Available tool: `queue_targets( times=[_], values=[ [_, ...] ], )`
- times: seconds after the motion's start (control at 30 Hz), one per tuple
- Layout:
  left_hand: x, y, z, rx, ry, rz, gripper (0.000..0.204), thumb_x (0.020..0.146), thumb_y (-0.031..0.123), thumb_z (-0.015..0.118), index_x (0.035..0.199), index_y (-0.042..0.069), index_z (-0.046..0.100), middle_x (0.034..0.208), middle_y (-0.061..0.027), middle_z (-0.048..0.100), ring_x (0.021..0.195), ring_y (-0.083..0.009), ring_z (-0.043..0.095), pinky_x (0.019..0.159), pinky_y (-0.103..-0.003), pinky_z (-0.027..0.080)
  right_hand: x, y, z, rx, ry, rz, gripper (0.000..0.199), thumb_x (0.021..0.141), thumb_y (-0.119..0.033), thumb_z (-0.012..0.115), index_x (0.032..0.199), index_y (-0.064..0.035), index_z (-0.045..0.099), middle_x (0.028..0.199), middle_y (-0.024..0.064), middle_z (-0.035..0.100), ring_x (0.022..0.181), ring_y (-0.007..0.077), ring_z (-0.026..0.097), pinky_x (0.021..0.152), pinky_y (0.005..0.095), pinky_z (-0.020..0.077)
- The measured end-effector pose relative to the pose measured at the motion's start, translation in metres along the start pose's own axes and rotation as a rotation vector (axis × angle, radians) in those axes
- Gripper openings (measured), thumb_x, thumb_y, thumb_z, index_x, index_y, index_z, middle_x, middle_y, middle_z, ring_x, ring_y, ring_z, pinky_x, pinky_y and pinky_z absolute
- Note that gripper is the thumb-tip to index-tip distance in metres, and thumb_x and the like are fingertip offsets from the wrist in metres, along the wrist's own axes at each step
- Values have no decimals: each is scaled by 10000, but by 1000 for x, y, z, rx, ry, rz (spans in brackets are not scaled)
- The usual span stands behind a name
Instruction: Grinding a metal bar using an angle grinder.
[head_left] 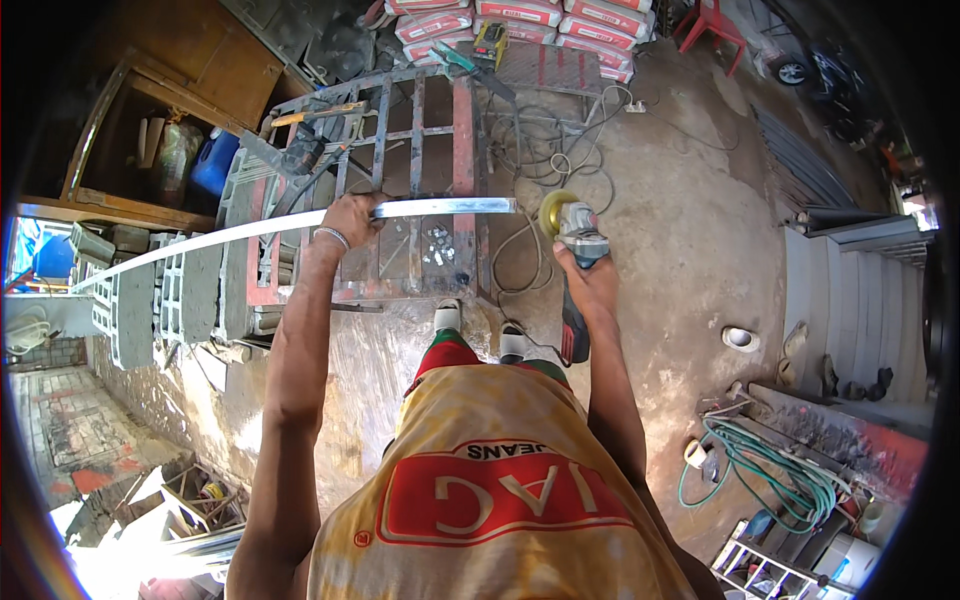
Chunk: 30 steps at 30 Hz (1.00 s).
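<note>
My left hand (352, 222) is closed around a long, shiny metal bar (450, 207) that runs far out to the left over the work frame. Its cut end points right, a short way from the angle grinder's disc. In my right hand (592, 285) is an angle grinder (580, 232), gripped by its body, with a yellowish disc guard or disc (552, 213) facing the bar's end. A small gap shows between disc and bar. Beneath the bar lies a reddish, rusty metal grid frame (463, 130), with small metal offcuts (438, 243) on its plate.
A hammer (320, 113) and other tools lie on the frame's far left. Loose cords (530, 240) trail over the floor beside the frame. Stacked sacks (515, 20) stand at the back, hollow blocks (190, 290) at the left. A coiled green hose (770, 470) lies lower right.
</note>
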<state>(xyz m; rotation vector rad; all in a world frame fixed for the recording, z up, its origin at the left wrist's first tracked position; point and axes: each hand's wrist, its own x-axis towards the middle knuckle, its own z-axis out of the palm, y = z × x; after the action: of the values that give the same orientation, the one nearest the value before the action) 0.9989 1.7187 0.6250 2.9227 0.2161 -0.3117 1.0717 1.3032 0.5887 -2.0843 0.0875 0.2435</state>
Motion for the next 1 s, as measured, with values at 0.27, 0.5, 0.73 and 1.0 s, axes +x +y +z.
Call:
queue_targets(
  times=[0.27,0.5,0.73,1.0],
  values=[
    [-18,5,36,197,282,-37,468,878,342,771,1278,177,595,1257,-105,613,1236,-351,557,1128,-652,298,12,-55,13,-143,-49,-37,717,780,-528,836,1221,12,666,1091,223,752,1050,358,731,902,428,556],
    [-19,43,36,176,230,-370,532,885,385,762,1317,180,529,1354,-105,492,1380,-375,422,1135,-820,98,27,-52,21,-163,-88,-154,818,746,-566,851,1184,79,603,1037,277,740,984,408,740,849,458,577],
    [-18,41,45,135,285,-410,550,865,387,782,1301,177,519,1375,-95,483,1396,-371,413,1106,-853,83,31,-60,16,-219,-125,-110,819,750,-605,820,1202,44,608,1048,272,741,1021,429,726,877,475,570],
    [-16,40,45,149,288,-397,547,866,384,780,1299,168,523,1357,-81,501,1389,-351,426,1097,-854,99,33,-55,13,-228,-153,-138,821,745,-599,825,1207,43,605,1068,278,736,1020,432,726,886,468,566]
  ],
)
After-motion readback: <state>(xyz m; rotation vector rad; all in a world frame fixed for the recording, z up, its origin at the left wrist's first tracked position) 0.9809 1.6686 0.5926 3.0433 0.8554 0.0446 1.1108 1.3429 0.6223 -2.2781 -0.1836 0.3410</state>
